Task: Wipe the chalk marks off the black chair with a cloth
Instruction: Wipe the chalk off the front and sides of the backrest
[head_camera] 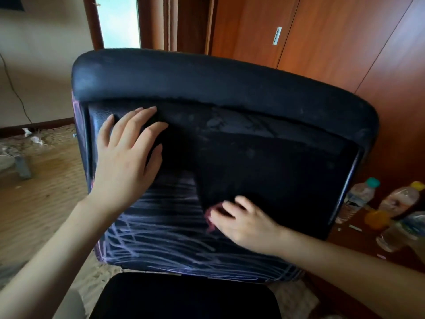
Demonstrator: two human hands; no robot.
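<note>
Wiping underway: my left hand (128,153), fingers spread, braces the chair (230,88); right hand (246,223) pinches the cloth (210,221); next, chalk marks (161,226) at lower left.

Floor: sandy, dusty (41,199)
Right: wooden wardrobe doors (322,31)
Left: beige wall (46,65)
Window: daylight (119,19)

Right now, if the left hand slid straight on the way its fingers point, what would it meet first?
The left hand lies flat on the black chair, fingers pointing up and right. It would likely first meet the padded top roll just past its fingertips, though depth is unclear.
</note>
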